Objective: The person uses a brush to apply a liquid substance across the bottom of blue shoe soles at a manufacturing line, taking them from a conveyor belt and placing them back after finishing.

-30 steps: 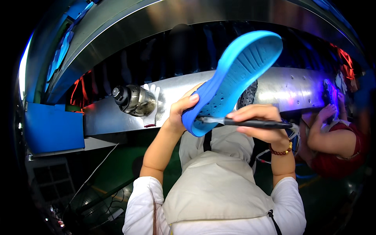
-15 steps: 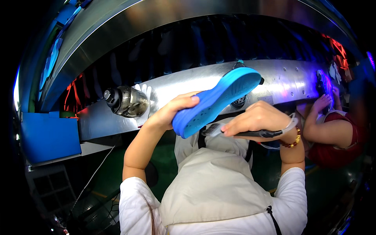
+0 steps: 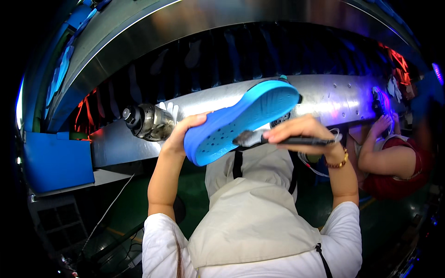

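1. R hand (image 3: 301, 132) clamped on flat brush (image 3: 254, 138), bristles (image 3: 241, 138) pointing L at blue shoe sole (image 3: 234, 124); contact unclear.
2. L hand (image 3: 181, 133), nearer, grips sole's lower-L end; long axis runs to upper R.
3. Sole's in air nr metal desk (image 3: 327, 99).

Footwear workshop: metal bench (image 3: 345, 99), blue sole (image 3: 243, 121), 1 co-worker (image 3: 389, 162) alongside

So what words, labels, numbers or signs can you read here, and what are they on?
None that I can read.
Blue shoe sole: holes and grooves show, but no readable writing.
Brush: no readable writing.
Black-capped bottle: any marking is too small to read.
Metal bench: tiny dark marks at its right part, too small and blurred to read.
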The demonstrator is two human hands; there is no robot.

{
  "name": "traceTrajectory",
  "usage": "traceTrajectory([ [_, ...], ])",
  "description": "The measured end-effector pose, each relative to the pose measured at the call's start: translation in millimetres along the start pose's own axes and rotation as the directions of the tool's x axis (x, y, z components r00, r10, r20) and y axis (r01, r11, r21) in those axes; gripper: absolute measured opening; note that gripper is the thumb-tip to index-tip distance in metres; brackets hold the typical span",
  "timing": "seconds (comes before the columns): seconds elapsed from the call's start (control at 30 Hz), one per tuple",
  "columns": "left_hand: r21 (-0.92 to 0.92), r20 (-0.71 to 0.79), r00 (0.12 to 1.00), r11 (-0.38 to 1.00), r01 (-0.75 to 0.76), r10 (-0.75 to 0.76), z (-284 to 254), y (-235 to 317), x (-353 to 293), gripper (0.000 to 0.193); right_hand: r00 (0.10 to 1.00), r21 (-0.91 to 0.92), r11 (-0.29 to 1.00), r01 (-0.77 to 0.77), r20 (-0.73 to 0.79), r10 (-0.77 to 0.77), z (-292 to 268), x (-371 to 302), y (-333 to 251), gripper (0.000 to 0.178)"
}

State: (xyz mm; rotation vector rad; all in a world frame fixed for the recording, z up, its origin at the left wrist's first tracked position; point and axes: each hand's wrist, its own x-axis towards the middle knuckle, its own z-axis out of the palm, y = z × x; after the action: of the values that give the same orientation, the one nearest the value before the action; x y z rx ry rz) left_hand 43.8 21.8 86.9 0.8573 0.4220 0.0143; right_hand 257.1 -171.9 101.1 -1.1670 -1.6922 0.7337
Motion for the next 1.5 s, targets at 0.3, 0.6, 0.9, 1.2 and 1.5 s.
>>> traceTrajectory([
  [0.3,-0.186,-0.038,0.996,0.979,-0.083,0.077,-23.3,-3.4,-4.4,0.055,0.962,0.187,0.979,-0.078,-0.244,0.124,5.0,-6.9,20.8,0.021],
  [0.6,-0.426,-0.06,0.926,0.829,-0.361,0.372,-35.6,-49.2,42.0,0.055,0.936,0.288,0.957,-0.042,-0.323,0.138,27.0,-3.0,-1.0,0.023],
  [0.9,-0.46,-0.113,0.988,0.875,-0.149,0.108,0.4,-93.2,82.7,0.087,0.784,0.267,0.882,-0.389,-0.407,0.469,45.4,6.1,45.8,0.015],
  [1.2,-0.474,-0.106,0.941,0.815,-0.333,0.322,-15.4,-70.0,73.8,0.082,0.974,-0.456,0.89,0.012,-0.197,-0.114,88.1,8.8,4.9,0.018],
  [1.5,-0.533,0.042,0.92,0.788,-0.309,0.389,23.2,-49.9,57.0,0.085,0.914,-0.048,0.998,-0.044,-0.406,0.021,48.5,31.4,0.5,0.015],
])
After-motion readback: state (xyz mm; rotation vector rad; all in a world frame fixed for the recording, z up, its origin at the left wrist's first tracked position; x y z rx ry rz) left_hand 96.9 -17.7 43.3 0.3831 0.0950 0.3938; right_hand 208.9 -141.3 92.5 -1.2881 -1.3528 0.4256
